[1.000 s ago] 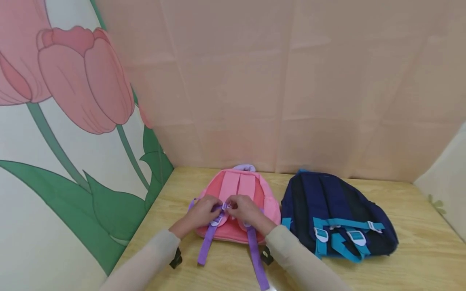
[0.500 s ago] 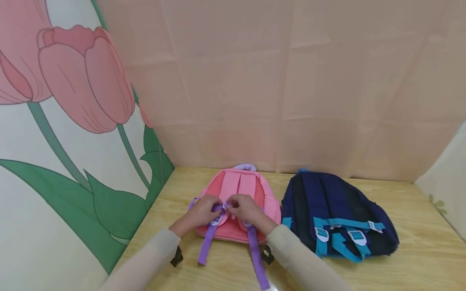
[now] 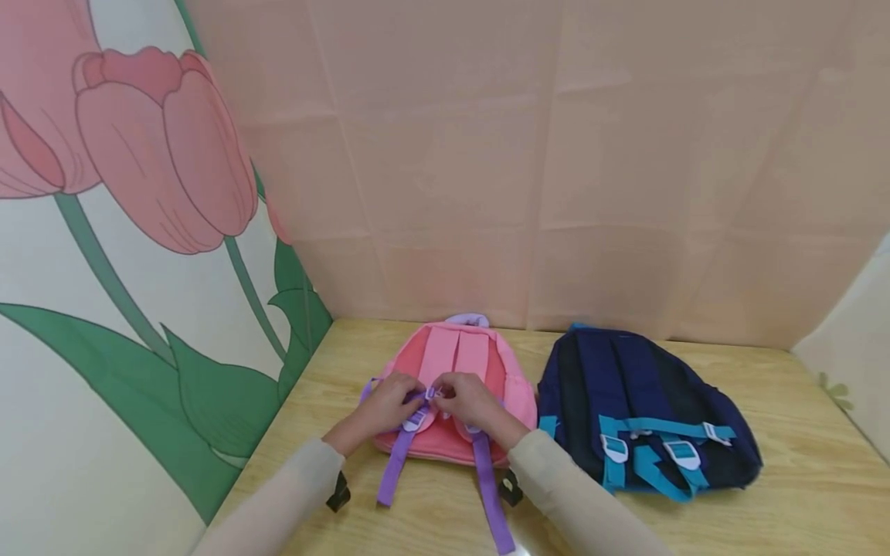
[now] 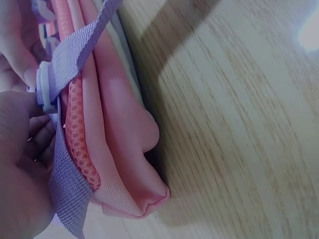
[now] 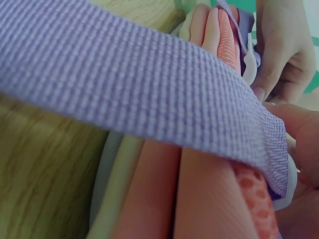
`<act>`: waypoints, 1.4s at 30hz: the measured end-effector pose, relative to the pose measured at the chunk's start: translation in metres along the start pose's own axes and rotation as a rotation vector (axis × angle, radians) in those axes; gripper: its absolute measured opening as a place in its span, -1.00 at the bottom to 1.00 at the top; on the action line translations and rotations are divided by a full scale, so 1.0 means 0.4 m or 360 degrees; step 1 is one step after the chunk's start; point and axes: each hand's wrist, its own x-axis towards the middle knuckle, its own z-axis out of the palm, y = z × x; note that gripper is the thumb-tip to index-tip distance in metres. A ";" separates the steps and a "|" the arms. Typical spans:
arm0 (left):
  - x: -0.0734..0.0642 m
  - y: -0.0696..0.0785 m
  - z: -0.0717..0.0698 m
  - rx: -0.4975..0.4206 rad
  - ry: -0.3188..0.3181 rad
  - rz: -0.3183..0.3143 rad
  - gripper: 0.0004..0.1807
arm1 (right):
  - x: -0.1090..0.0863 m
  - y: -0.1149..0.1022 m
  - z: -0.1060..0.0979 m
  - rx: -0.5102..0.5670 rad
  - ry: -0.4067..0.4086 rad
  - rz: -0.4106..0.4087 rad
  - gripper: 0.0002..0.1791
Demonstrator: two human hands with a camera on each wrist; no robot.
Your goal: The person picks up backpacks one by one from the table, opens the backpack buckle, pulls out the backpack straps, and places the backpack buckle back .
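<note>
A pink backpack (image 3: 518, 394) with purple straps lies back side up on the table. My left hand (image 3: 385, 401) and right hand (image 3: 473, 398) meet over its middle, fingertips nearly together. Between them is a small white plastic buckle (image 3: 430, 393) on the purple chest strap. Thumb and fingers of each hand pinch at this buckle, one from each side. Near my left hand, a white strap adjuster (image 4: 46, 87) shows on a purple strap (image 4: 75, 59) in the left wrist view. A wide purple strap (image 5: 149, 84) crosses the right wrist view, partly covering the backpack.
To the right lies a navy backpack (image 3: 633, 378) with turquoise straps (image 3: 667, 425) and white adjusters. Loose purple strap ends (image 3: 490, 494) trail toward the front of the wooden table (image 3: 431, 510). A pinkish-beige cloth (image 3: 445, 154) hangs behind; a tulip-printed panel (image 3: 160, 154) stands left.
</note>
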 end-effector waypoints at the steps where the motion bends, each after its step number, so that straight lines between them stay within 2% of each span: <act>1: 0.001 0.001 0.001 -0.0005 -0.0001 -0.0008 -0.84 | 0.000 0.000 0.000 0.0006 -0.0003 0.0002 -0.83; 10: 0.005 0.006 -0.007 -0.0041 -0.0032 -0.0069 -0.78 | -0.003 -0.002 -0.004 0.0056 0.0022 -0.0008 -0.87; 21: -0.001 0.008 -0.016 0.0025 -0.0072 -0.0155 -0.80 | -0.008 0.000 0.000 0.0013 0.0052 0.0006 -0.87; 26: -0.003 0.005 -0.011 -0.0002 -0.0058 -0.0154 -0.79 | -0.009 0.000 -0.001 0.0004 0.0030 -0.0002 -0.87; 33: 0.001 0.007 -0.007 -0.0036 -0.0035 -0.0078 -0.76 | -0.009 -0.003 -0.006 0.0002 0.0009 0.0024 -0.86; 42: 0.005 0.014 -0.004 -0.0033 -0.0057 -0.0121 -0.77 | -0.008 0.007 -0.004 0.0018 0.0006 0.0035 -0.86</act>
